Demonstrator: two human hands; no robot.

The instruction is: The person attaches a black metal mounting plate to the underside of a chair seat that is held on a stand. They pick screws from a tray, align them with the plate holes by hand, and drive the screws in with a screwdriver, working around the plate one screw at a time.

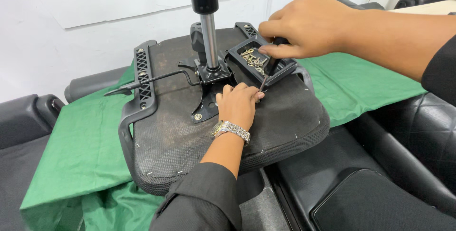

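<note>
An upturned office chair seat (180, 136) lies on a green cloth (80, 150), its underside up. A black metal mechanism plate (209, 76) with a gas-lift column (207, 36) stands at its middle. My right hand (308, 24) grips the black handle of a screwdriver (271, 64), whose shaft points down at the plate's right side. My left hand (237, 105), with a silver wristwatch, rests on the seat beside the plate, fingertips closed at the screwdriver tip. A black tray (280, 69) holding several screws sits on the seat just under my right hand.
Black armrest brackets (141, 76) flank the seat, and a thin lever (142, 83) sticks out to the left. Black padded chair parts (370, 197) lie at lower right and at the left edge. A white wall stands behind.
</note>
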